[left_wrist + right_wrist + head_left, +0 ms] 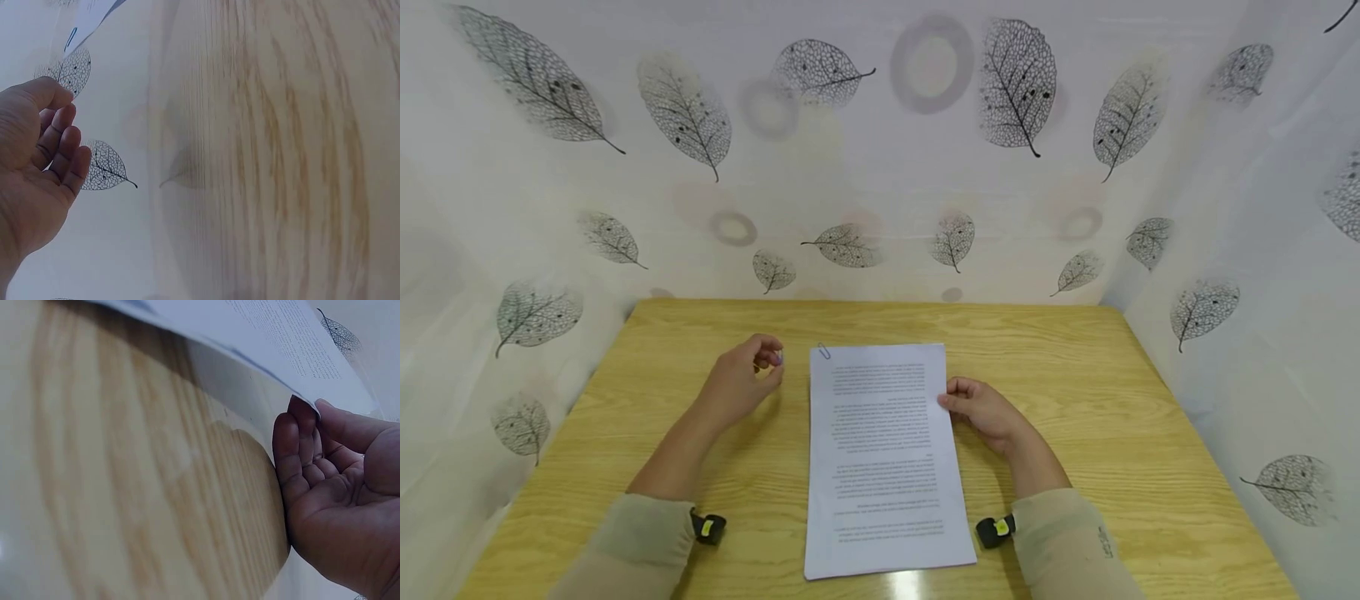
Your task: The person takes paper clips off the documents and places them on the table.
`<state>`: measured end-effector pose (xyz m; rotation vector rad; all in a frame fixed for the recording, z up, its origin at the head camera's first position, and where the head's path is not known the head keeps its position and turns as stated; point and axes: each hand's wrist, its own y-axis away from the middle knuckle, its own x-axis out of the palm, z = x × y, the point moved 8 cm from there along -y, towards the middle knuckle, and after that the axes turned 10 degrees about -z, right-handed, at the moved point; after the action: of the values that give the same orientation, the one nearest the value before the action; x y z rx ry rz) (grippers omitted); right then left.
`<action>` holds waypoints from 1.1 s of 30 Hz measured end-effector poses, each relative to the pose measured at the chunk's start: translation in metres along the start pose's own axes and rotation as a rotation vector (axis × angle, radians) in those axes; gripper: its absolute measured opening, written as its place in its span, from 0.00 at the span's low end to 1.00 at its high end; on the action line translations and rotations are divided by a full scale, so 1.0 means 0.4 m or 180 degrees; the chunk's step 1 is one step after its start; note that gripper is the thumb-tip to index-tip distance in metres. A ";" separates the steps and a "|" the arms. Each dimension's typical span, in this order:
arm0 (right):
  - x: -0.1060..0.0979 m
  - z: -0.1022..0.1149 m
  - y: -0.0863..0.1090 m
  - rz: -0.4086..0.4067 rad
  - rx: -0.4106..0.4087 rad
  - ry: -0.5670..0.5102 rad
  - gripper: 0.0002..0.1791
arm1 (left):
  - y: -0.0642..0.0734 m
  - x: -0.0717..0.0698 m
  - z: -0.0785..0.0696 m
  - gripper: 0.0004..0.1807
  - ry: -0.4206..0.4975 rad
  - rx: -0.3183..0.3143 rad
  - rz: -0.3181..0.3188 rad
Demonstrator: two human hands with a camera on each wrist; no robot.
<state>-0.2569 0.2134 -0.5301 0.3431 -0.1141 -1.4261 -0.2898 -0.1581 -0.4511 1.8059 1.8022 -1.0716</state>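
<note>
A stack of printed paper [880, 450] lies lengthwise in the middle of the table, its text upside down from here. A paper clip [824, 351] sits on its far left corner, also seen as a blue-looking clip [70, 39] in the left wrist view. My right hand [988, 412] pinches the right edge of the stack between thumb and fingers; in the right wrist view that edge is raised off the table. Left of the stack, my left hand [747, 379] has curled fingers, with a small whitish-purple thing [778, 357] at the fingertips, too small to identify.
The wooden table [1075, 367] extends to both sides of the paper. Behind it and at the sides hangs a pale sheet [880, 167] with a leaf print. A black wrist camera [708, 527] sits by the left sleeve, another camera [996, 531] by the right.
</note>
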 end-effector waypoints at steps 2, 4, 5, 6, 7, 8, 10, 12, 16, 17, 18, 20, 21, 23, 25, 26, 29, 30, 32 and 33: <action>-0.001 0.000 0.000 0.0000 -0.0008 0.0003 0.05 | -0.002 -0.003 0.007 0.17 0.0003 -0.0015 -0.0003; -0.001 0.000 0.002 0.0006 -0.0021 -0.0001 0.05 | -0.004 -0.003 0.015 0.17 -0.0011 -0.0029 -0.0004; -0.001 0.000 0.003 0.0010 -0.0027 -0.0005 0.05 | -0.005 -0.002 0.017 0.17 -0.0026 -0.0023 -0.0003; -0.002 0.001 0.003 0.0010 -0.0034 -0.0012 0.05 | -0.008 -0.001 0.022 0.17 -0.0037 -0.0038 -0.0001; -0.002 0.001 0.004 0.0013 -0.0044 -0.0016 0.05 | -0.010 0.000 0.026 0.17 -0.0043 -0.0054 0.0004; -0.003 0.001 0.005 0.0014 -0.0046 -0.0019 0.05 | -0.011 0.002 0.029 0.17 -0.0047 -0.0068 0.0008; -0.004 0.001 0.006 0.0008 -0.0047 -0.0018 0.05 | -0.015 0.004 0.035 0.16 -0.0066 -0.0078 0.0021; -0.005 0.001 0.007 -0.0001 -0.0046 -0.0014 0.05 | -0.018 0.006 0.040 0.16 -0.0067 -0.0098 0.0038; -0.004 -0.002 0.005 0.0002 -0.0044 -0.0018 0.04 | -0.021 0.010 0.051 0.15 -0.0098 -0.0146 0.0088; -0.004 -0.003 0.004 0.0008 -0.0050 -0.0024 0.04 | -0.022 0.012 0.056 0.15 -0.0106 -0.0170 0.0114; -0.003 -0.003 0.003 0.0013 -0.0054 -0.0028 0.04 | -0.022 0.015 0.061 0.16 -0.0109 -0.0208 0.0142; -0.003 -0.004 0.002 0.0014 -0.0059 -0.0045 0.05 | -0.025 0.022 0.070 0.16 -0.0124 -0.0259 0.0219; -0.004 -0.004 0.002 0.0010 -0.0061 -0.0050 0.05 | -0.026 0.026 0.073 0.16 -0.0129 -0.0268 0.0256; -0.003 -0.003 0.001 0.0013 -0.0061 -0.0045 0.05 | -0.026 0.034 0.081 0.17 -0.0136 -0.0296 0.0312; -0.002 -0.002 0.001 0.0011 -0.0051 -0.0042 0.05 | -0.026 0.042 0.087 0.17 -0.0134 -0.0309 0.0360; -0.002 -0.002 0.002 0.0009 -0.0046 -0.0042 0.06 | -0.027 0.046 0.090 0.17 -0.0136 -0.0310 0.0382; -0.002 0.000 0.003 -0.0001 -0.0035 -0.0042 0.06 | -0.030 0.059 0.098 0.16 -0.0095 -0.0324 0.0460; -0.003 -0.001 0.004 -0.0003 -0.0031 -0.0046 0.06 | -0.030 0.063 0.099 0.16 -0.0078 -0.0331 0.0487; -0.003 0.000 0.005 -0.0002 -0.0035 -0.0053 0.05 | -0.031 0.069 0.098 0.16 -0.0060 -0.0326 0.0531; -0.003 0.000 0.005 -0.0002 -0.0038 -0.0060 0.05 | -0.031 0.071 0.098 0.16 -0.0052 -0.0323 0.0551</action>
<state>-0.2551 0.2148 -0.5293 0.3200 -0.1207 -1.4302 -0.3147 -0.1657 -0.4938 1.8482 1.6260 -0.9101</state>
